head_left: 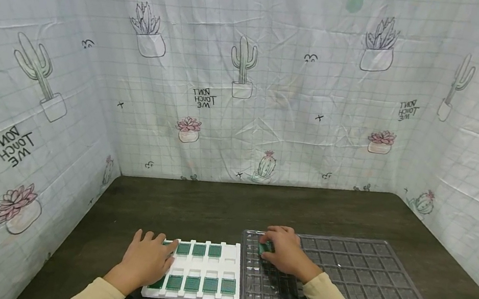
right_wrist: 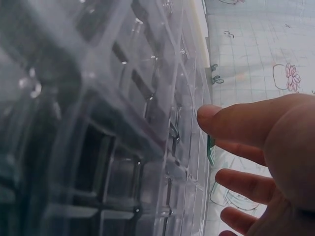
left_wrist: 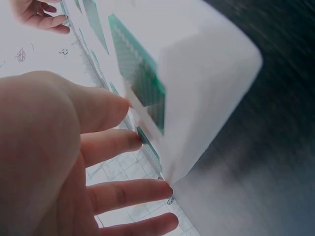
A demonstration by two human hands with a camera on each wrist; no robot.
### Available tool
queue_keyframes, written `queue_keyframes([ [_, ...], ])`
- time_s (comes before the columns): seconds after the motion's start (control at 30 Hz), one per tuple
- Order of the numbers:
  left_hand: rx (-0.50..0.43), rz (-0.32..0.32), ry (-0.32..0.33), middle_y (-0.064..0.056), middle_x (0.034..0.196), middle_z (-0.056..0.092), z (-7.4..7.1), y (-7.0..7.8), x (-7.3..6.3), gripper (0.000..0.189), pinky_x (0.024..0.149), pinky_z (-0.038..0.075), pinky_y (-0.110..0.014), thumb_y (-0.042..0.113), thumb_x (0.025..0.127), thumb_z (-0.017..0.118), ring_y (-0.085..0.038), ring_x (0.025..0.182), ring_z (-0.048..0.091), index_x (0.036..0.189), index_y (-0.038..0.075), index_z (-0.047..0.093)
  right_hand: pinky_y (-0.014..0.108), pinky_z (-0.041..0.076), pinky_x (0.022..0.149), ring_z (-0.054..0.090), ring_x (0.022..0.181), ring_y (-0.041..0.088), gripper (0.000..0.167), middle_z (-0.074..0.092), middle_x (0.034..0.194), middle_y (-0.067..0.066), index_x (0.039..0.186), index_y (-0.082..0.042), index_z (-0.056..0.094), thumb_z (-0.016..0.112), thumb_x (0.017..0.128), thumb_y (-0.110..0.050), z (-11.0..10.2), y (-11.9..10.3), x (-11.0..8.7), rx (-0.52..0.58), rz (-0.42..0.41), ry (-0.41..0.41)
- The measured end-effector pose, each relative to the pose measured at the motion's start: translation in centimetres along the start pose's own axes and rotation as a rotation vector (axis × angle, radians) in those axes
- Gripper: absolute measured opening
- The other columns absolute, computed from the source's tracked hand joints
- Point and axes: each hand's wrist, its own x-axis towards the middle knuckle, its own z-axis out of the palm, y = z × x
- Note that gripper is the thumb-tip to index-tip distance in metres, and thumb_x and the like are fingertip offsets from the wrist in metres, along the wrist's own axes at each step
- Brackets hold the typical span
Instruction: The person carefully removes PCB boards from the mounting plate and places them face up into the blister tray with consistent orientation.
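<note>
My right hand (head_left: 283,250) pinches a small green circuit board (head_left: 265,248) between thumb and fingers, over the left part of a clear plastic tray (head_left: 250,234). In the right wrist view only a green edge of the board (right_wrist: 211,151) shows by the thumb. My left hand (head_left: 147,260) rests on the left end of a white tray (head_left: 237,254), its fingers spread and fairly straight. Green circuit boards (head_left: 210,284) sit in two rows of slots there, some partly hidden by that hand. The left wrist view shows the thumb at the white tray's edge, beside a board (left_wrist: 135,69).
The clear tray's grid of compartments (head_left: 367,292) stretches to the right, directly beside the white tray. Both lie on a dark wooden table (head_left: 157,204). A printed cloth (head_left: 235,118) hangs behind and along both sides of the table.
</note>
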Motion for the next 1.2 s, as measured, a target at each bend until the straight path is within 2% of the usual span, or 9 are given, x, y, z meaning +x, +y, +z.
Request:
queue_keyframes([
  [0.3,-0.005,-0.009,-0.022,-0.013,0.126,0.063,-0.14,0.03,-0.02,0.042,0.105,0.033,-0.068,0.039,0.095,0.060,-0.042,0.117,0.056,0.133,0.022,0.062,0.071,0.032,0.099,0.038,0.132,0.050,0.022,0.053,0.141,0.019,0.103,-0.016,0.070,0.078,0.083,-0.018,-0.02,0.28,-0.34,-0.007,0.014,-0.016],
  [1.2,0.004,-0.017,-0.025,-0.014,0.127,0.062,-0.18,0.09,0.08,0.043,0.105,0.033,-0.068,0.039,0.095,0.060,-0.042,0.118,0.056,0.134,0.021,0.061,0.069,0.033,0.099,0.038,0.131,0.050,0.024,0.057,0.137,0.017,0.104,-0.014,0.071,0.079,0.081,-0.019,-0.10,0.49,-0.52,0.005,0.013,-0.027],
])
